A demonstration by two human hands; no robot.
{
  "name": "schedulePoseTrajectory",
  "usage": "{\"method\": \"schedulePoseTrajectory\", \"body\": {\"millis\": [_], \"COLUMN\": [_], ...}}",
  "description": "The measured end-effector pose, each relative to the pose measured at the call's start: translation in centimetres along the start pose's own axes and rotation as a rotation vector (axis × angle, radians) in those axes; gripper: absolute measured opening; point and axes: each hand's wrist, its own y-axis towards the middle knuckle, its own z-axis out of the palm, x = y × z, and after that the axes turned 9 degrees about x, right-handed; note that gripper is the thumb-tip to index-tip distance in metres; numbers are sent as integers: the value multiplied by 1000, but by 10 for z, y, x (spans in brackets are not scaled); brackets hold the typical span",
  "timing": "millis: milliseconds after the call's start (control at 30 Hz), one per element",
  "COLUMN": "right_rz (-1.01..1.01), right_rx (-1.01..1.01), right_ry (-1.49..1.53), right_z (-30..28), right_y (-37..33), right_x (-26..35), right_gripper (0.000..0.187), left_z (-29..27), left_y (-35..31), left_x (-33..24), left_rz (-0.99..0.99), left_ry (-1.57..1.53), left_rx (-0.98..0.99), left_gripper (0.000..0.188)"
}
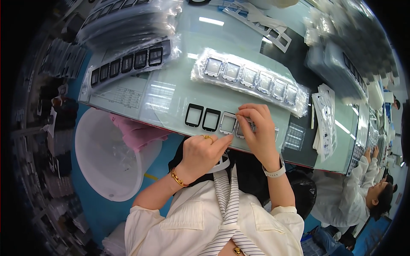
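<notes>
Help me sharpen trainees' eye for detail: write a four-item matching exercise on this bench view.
1. Left hand
2. Right hand
3. White tub
4. Two loose black frames

A. Side by side on the table
B. Watch at its wrist
C. Beside the table, on the person's left
D. Gold bracelet at its wrist

Pairs: 1-D, 2-B, 3-C, 4-A
</notes>
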Motion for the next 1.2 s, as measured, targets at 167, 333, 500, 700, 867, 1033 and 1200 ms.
{"method": "schedulePoseTrajectory", "body": {"millis": [167,333,500,700,867,1033,1200], "right_rz": [29,-24,48,-96,161,133,-54], "right_rx": [26,53,-36,294,520,577,461], "right_ry": [-67,-292,-496,14,291,172,138], "right_z": [4,8,-1,-26,-13,-19,-14], "right_y": [3,6,7,-23,-40,-36,-26], "right_x": [-5,-2,15,38,44,41,41], "right_gripper": [9,16,33,45,13,12,15], "left_z": [-2,0,-1,-12,-30,-49,-51], "left_y": [2,2,2,-4,-4,-12,-16], "left_x": [-1,0,0,2,1,16,16], "left_rz": [17,-7,-11,-161,-234,-174,-189], "left_ry": [-11,-20,-60,-636,-810,-636,-583], "left_rx": [-7,-5,-11,-124,1,76,23], "left_gripper": [16,16,15,35,37,9,7]}}
